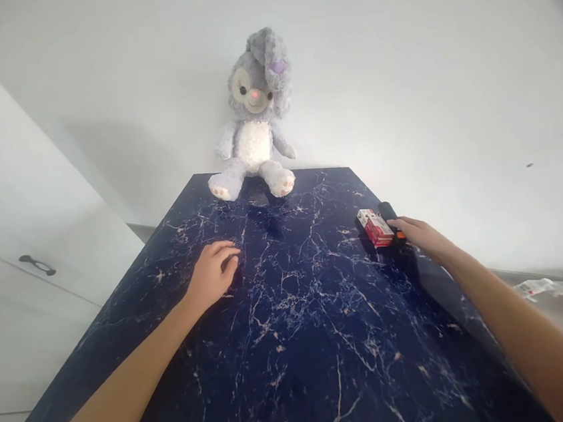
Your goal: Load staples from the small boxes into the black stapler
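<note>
My left hand (213, 273) rests on the dark blue marble-patterned table (299, 330), its fingers loosely curved and apart, with nothing in it. At the table's right edge, my right hand (422, 235) is closed around a black cylinder (387, 211) with an orange patch near the thumb. The hand hides part of the cylinder, and its exact kind does not show. Right beside it, on the left, lies a small red and white box (376, 228), close to my right fingertips.
A grey plush rabbit (254, 140) sits at the far edge against the white wall (423, 75). On the left stands a white cabinet (24, 204) with a dark handle (37, 265). White crumpled plastic (546, 287) lies low on the right, beyond the table.
</note>
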A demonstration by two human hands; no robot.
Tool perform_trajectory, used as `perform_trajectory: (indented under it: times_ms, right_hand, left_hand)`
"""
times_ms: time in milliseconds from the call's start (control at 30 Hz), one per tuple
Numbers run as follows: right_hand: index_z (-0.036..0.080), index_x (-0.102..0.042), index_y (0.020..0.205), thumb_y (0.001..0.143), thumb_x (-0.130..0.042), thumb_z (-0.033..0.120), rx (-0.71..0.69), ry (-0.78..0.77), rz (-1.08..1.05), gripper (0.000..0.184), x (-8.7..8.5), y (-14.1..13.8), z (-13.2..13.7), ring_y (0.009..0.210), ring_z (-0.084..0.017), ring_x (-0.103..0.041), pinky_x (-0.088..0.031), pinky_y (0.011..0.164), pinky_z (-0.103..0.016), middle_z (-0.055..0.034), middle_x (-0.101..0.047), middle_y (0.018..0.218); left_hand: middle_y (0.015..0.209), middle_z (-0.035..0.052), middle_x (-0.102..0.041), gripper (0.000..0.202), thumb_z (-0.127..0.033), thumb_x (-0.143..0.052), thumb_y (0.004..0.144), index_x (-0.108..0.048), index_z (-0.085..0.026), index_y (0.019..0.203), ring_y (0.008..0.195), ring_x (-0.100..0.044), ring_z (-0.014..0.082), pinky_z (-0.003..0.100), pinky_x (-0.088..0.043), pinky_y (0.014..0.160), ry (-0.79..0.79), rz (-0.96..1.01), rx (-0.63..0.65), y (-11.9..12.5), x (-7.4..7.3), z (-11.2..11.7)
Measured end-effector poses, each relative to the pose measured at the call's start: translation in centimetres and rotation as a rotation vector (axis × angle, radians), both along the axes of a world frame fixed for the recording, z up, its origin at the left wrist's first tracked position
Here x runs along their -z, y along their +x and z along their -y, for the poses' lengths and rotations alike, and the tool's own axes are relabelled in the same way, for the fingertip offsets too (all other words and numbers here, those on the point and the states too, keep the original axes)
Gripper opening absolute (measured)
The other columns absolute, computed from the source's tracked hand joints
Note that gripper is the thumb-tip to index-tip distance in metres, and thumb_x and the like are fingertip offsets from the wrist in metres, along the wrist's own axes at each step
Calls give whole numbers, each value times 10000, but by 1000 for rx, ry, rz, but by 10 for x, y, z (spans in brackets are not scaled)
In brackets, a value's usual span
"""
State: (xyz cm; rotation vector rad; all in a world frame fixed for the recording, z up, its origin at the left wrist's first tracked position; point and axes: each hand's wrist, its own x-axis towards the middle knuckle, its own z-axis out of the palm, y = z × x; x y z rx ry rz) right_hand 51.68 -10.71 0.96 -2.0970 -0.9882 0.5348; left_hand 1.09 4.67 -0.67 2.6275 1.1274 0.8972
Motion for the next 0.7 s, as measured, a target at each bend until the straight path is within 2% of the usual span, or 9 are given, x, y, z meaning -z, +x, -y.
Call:
perform_trajectory:
  times_ms: [167,367,500,633,700]
  right_hand:
    - [182,-745,904,764,-664,496,-42,22,-46,353,-9,-40,-25,759,-194,-679,-539,659,-267,-62,-745,841]
    - [169,-755,947,814,-637,465,-175,61,-57,345,-12,-112,-66,697,-187,-689,-544,623,-274,-71,-765,862]
    - [175,-750,980,818,-686,477,-313,94,-59,349,-4,-188,-109,728,-201,-712,-569,672,-292,-60,-766,846]
    - [177,-732,903,818,-716,546,-449,139,-26,379,8,-286,-154,789,-231,-719,-576,754,-335,-69,-759,837]
    - [157,-713,923,851,-675,588,-516,178,-12,439,13,-329,-171,815,-248,-719,-573,793,-370,-94,-755,876]
  left_hand:
    - [1302,84,-649,300,-356,-479,993,-733,-231,1093,1210,-575,284,498,-474,1071,-84,-12,16,-1,2,-2]
    - [1244,88,-678,295,-349,-480,986,-725,-225,1093,1150,-604,278,505,-479,1054,-87,34,36,-3,2,-1]
    - [1223,86,-706,328,-359,-487,988,-670,-217,1221,1147,-617,287,491,-485,1035,-126,44,-19,-2,5,-3]
    - [1160,114,-741,404,-379,-443,1014,-601,-177,1326,1112,-645,301,490,-479,1022,-175,105,-172,-8,7,-13]
    - [1205,146,-722,435,-388,-424,1021,-577,-151,1351,1129,-645,313,499,-466,1029,-185,133,-247,-18,8,-22]
